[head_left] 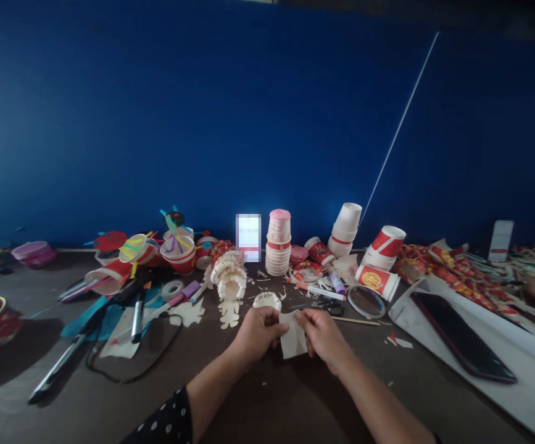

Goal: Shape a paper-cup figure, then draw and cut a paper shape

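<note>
Your left hand (258,334) pinches the left edge of a small off-white, roughly rectangular piece of thin card (294,339), and your right hand (326,338) grips its right upper side between thumb and fingers. The card hangs between your hands, over the smooth dark tabletop (290,407). Just beyond it lies a curved cream paper cut-out with a scalloped edge (267,301). Farther back, you face a tall column of nested, upturned white-and-red paper cups (278,259) with a pink top. To your right, a glossy black phone (464,336) rests on a flat white board (503,388).
</note>
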The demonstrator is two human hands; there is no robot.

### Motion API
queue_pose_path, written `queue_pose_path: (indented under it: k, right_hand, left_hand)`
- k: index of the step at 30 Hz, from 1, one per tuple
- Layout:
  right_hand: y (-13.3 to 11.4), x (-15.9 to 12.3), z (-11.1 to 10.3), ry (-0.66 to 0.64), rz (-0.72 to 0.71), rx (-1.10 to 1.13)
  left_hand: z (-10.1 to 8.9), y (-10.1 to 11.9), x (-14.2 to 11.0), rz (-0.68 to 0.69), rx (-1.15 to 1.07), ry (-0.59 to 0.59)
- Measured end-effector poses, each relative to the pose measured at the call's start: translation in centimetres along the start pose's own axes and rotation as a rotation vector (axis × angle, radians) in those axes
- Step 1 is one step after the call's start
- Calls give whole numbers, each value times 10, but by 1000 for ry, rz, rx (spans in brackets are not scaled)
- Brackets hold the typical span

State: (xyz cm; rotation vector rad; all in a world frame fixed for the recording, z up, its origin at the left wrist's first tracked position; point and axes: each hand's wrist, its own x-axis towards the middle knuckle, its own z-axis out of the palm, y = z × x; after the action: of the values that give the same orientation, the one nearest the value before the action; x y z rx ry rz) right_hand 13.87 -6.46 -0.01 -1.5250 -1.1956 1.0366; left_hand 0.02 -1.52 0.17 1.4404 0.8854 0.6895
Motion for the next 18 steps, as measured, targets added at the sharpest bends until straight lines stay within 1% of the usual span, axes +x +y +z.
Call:
queue_pose_path:
  k: [2,5,7,9,11,12,13,14,15,16,17,18]
  right_hand:
    - [-1,-1,0,-15,-25,18]
    - [-3,-1,-1,-23,-56,8]
    - [-3,1,-2,2,-72,-42]
    - [-2,3,-4,22,-95,-114]
    - [1,4,-4,7,-113,-187]
    - [2,5,-4,-17,-115,-217]
    - [3,5,-4,-44,-110,-239]
    - [4,5,-4,-71,-103,-256]
    - [4,4,-3,-93,-96,-269]
    - [4,4,-3,-105,-93,-278]
    - [4,4,-3,-111,-95,-286]
    - [3,3,-4,-106,-101,-292]
  left_hand:
    - [-1,1,0,-25,-14,-15]
    - [-2,1,-2,-27,79,-14]
    - [-2,-1,-3,-36,158,-49]
    - [-1,-2,-5,-79,217,-109]
    - [0,-2,-8,-116,298,-159]
    - [1,-2,-10,-107,369,-147]
    - [1,-1,-13,-78,457,-104]
    - [1,1,-16,-5,561,-44]
    - [0,3,-20,47,685,80]
    - [-1,5,-23,115,770,172]
    - [-2,7,-27,192,828,206]
    - [-4,8,-30,272,872,215]
